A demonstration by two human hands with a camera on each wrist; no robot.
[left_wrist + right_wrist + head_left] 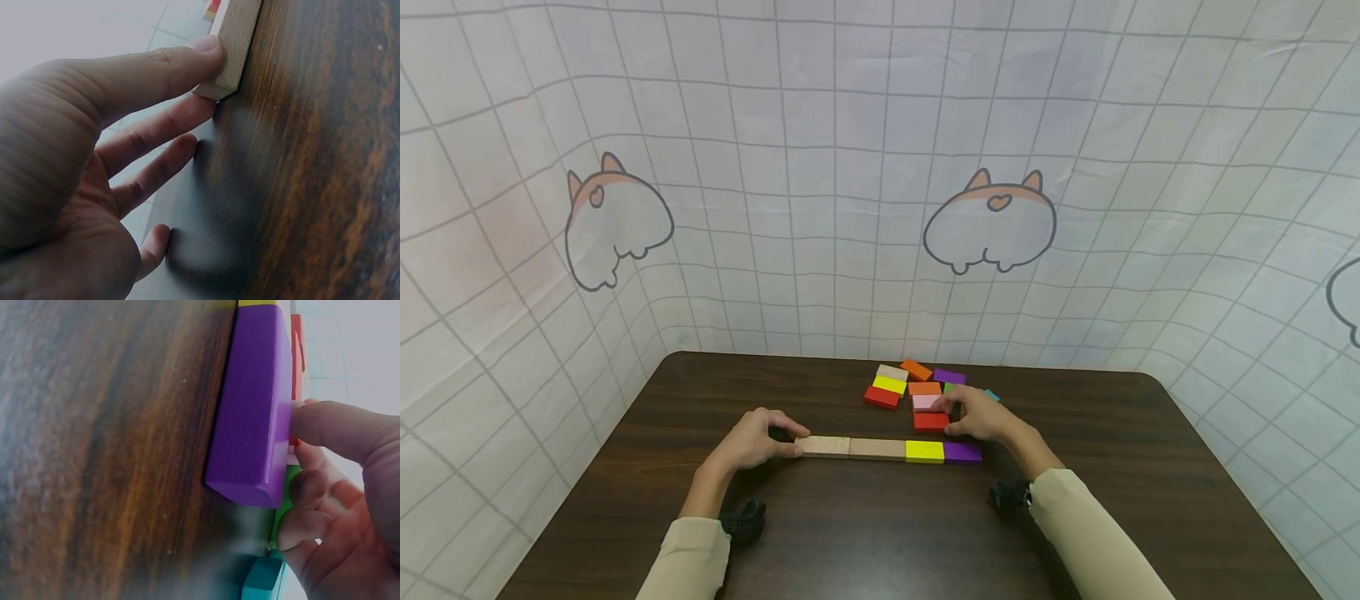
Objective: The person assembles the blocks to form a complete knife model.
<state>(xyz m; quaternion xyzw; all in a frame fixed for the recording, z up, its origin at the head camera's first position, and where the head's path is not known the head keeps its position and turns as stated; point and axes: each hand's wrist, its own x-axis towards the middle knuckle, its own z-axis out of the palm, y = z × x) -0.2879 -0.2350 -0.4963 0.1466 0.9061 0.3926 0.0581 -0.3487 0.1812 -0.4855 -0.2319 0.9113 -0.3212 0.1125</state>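
Observation:
A straight row of blocks lies on the table: two plain wooden blocks at the left, a yellow block [924, 452], then a purple block [962, 452] at the right end. My left hand [758, 437] pinches the left end of the outermost wooden block [236, 37], thumb on its near face and index finger behind; the other fingers reach toward the tabletop. Behind the row's right end, my right hand [981, 414] grips a red block [929, 422] by its right end. Its index finger partly covers a pink block [924, 403] just beyond.
Farther back lie loose blocks: another red block [882, 397], a yellow one [890, 385], a plain wooden one [892, 372], orange ones [917, 370] and a purple one [950, 377]. A teal block [262, 576] sits right of the pile. A grid-patterned cloth [850, 167] surrounds the dark table [880, 533].

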